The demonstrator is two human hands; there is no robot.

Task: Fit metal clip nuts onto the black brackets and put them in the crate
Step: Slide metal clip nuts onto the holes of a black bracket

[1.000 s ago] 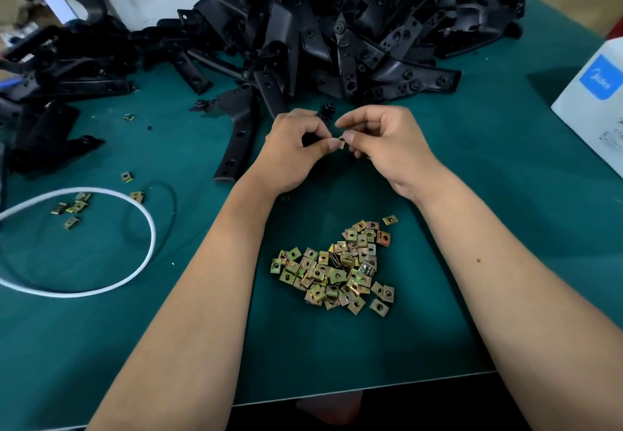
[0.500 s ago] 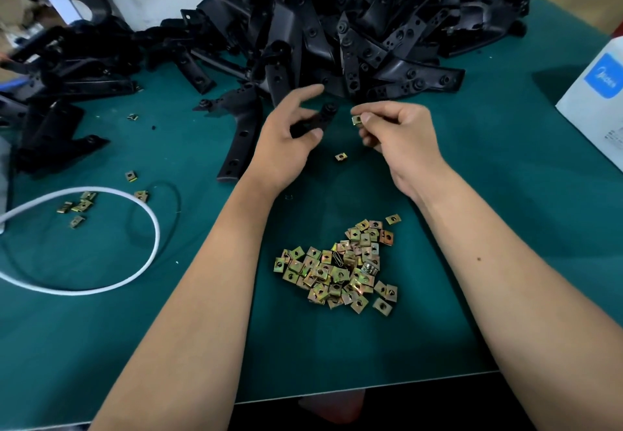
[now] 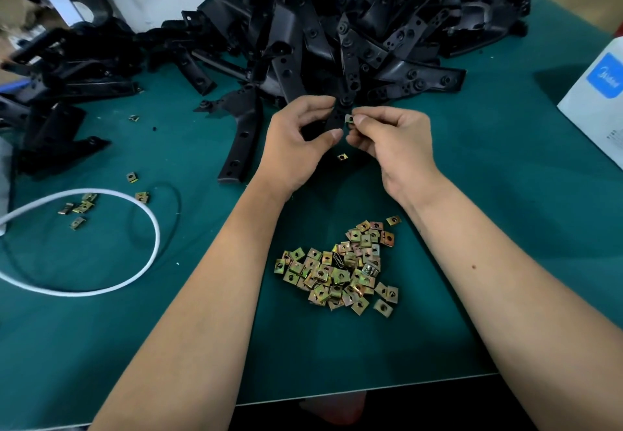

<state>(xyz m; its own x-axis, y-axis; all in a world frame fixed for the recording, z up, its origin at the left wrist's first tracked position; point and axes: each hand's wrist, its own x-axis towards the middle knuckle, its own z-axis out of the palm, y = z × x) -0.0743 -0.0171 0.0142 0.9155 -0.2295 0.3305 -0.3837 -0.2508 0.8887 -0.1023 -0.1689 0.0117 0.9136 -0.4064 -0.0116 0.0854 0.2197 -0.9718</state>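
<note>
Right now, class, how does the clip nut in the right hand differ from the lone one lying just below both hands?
The pinched clip nut is held by the right hand against a black bracket; the loose clip nut lies flat on the green mat, touching nothing else. Both are small, square and brass-coloured.

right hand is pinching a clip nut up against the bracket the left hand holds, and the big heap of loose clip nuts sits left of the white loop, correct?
Not quite. In the head view the heap of clip nuts lies right of the white loop, between the forearms. The right hand does pinch a clip nut against the bracket held by the left hand.
</note>
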